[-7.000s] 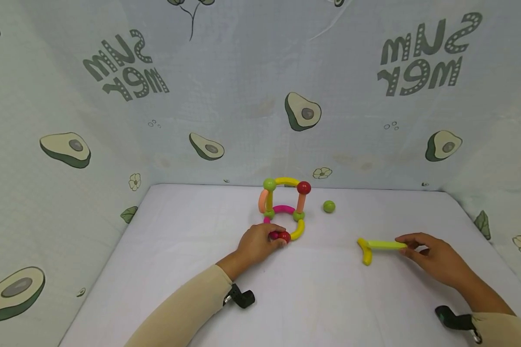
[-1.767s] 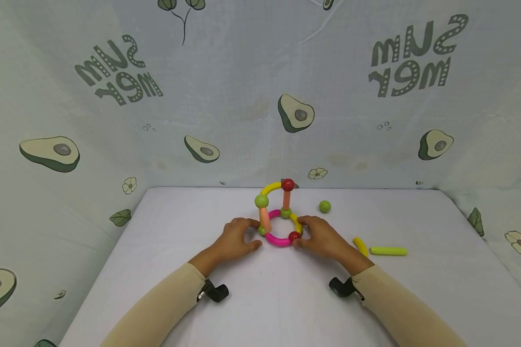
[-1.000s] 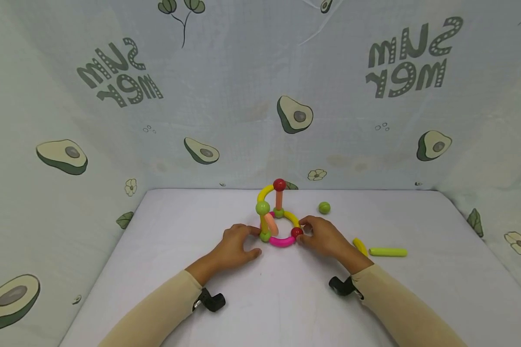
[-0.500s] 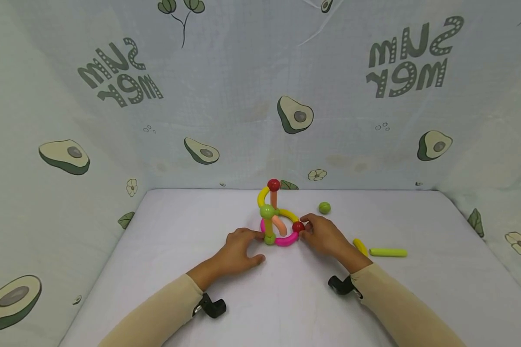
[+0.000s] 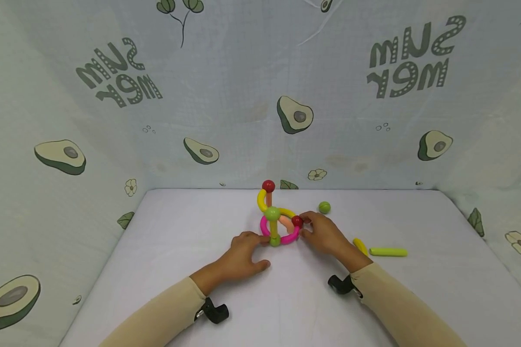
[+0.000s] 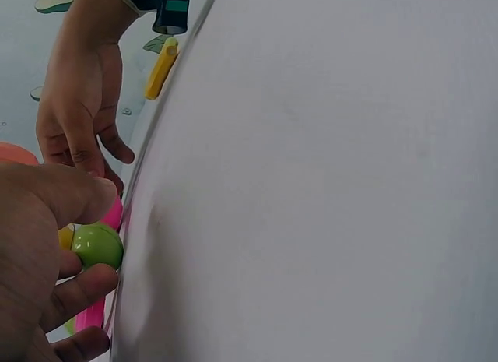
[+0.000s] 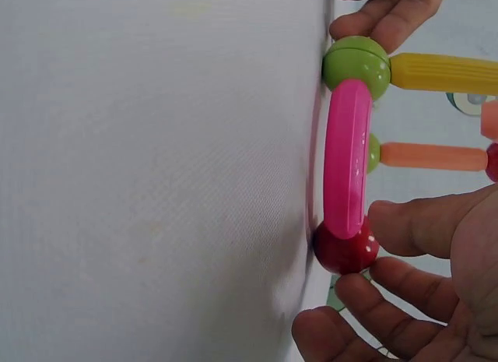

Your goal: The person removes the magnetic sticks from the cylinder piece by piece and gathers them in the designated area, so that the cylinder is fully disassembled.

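Between my hands stands a frame of toy balls and sticks. Its base ring has pink curved sticks (image 5: pixel 291 236), a yellow curved stick, a lower green ball (image 5: pixel 275 240) and a red ball (image 5: pixel 297 221). A yellow upright (image 5: pixel 274 228) carries an upper green ball (image 5: pixel 272 213); behind it, a second red ball (image 5: pixel 268 186) tops an orange upright. My left hand (image 5: pixel 245 255) touches the lower green ball with its fingers, thumb held apart. With thumb and fingertips, my right hand (image 5: pixel 325 233) pinches the base's red ball (image 7: pixel 346 249). A peach curved stick (image 5: pixel 286 223) hangs inside the frame.
A loose green ball (image 5: pixel 324 207) lies behind my right hand. To its right are a yellow curved stick (image 5: pixel 360 246), partly hidden by my right forearm, and a lime straight stick (image 5: pixel 388 252). Patterned cloth (image 5: pixel 243 96) hangs behind the white table (image 5: pixel 278 299).
Earlier, my right hand held the lime stick at the right; it now holds the frame. Both hands have turned the frame, bringing the yellow upright to the front and the upper red ball leftward.
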Motion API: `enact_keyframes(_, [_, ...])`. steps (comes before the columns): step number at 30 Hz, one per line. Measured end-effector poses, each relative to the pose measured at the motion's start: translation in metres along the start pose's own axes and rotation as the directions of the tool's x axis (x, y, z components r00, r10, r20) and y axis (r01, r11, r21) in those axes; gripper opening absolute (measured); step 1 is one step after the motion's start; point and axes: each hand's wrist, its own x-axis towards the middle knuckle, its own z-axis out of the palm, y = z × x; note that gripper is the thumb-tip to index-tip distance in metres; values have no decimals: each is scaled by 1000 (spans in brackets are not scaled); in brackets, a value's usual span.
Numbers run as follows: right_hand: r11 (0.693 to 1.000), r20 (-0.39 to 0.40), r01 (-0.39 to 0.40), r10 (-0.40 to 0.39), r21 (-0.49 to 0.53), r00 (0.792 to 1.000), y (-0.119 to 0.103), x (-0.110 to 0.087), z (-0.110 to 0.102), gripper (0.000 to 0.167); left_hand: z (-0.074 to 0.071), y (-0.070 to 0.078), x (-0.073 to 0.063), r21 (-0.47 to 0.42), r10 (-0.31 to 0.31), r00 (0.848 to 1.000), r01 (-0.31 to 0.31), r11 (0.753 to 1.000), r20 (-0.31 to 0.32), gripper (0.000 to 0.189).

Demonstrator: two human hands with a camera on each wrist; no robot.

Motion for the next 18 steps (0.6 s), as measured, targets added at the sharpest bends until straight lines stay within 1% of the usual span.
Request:
enact_keyframes(8, [1000, 25, -13, 12, 10, 1000, -1, 0, 0, 48, 4, 8, 0, 12, -3, 1000, 2, 1000, 24, 53])
enact_keyframes(13, [1000, 22, -3, 3, 20, 1000, -3, -3, -2, 47, 4, 11, 0, 27, -4, 999, 3, 1000, 35, 51])
enact_keyframes(15, [999, 3, 9, -9, 45, 1000, -5, -6, -4, 45, 5, 12, -1, 24, -4, 1000, 3, 1000, 12, 49])
enact_keyframes(16, [998, -11, 26, -25, 62, 1000, -5, -8, -6, 46, 4, 14, -2, 13, -6, 1000, 6, 1000, -13, 47])
enact_keyframes(18, [992, -47, 74, -69, 100, 997, -7, -12, -9, 48, 4, 17, -2, -14, -9, 997, 8, 1000, -83, 44])
